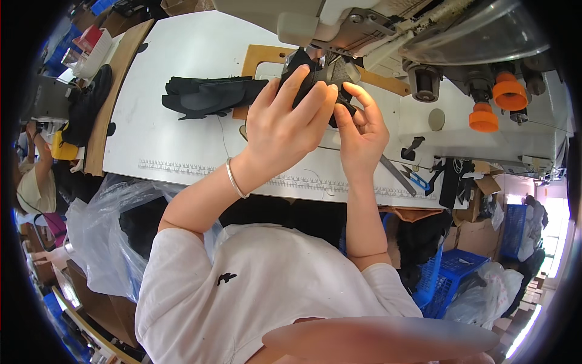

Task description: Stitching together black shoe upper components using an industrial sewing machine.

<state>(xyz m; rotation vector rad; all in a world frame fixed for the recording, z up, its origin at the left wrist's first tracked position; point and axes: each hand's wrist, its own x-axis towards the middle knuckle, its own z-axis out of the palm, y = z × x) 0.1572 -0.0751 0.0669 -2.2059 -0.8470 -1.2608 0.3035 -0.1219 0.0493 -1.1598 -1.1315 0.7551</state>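
A black fabric piece (297, 62) lies under the head of a sewing machine (354, 27). My left hand (282, 121) rests over it, back up, fingers bent and pressing on it; its edge is partly hidden by the fingers. Close beside it, my right hand (365, 130) pinches a dark part of the fabric between thumb and fingers. To the left, a pile of black cut pieces (209, 96) lies on the white table (182, 45), and a dark thread hangs from it.
A measuring scale (176, 167) runs along the near table edge. Blue-handled snips (417, 178) and a metal strip (397, 176) lie at the right. Orange-capped parts (483, 117) hang at the upper right. Plastic bags (106, 230) sit below left, a blue crate (454, 270) below right.
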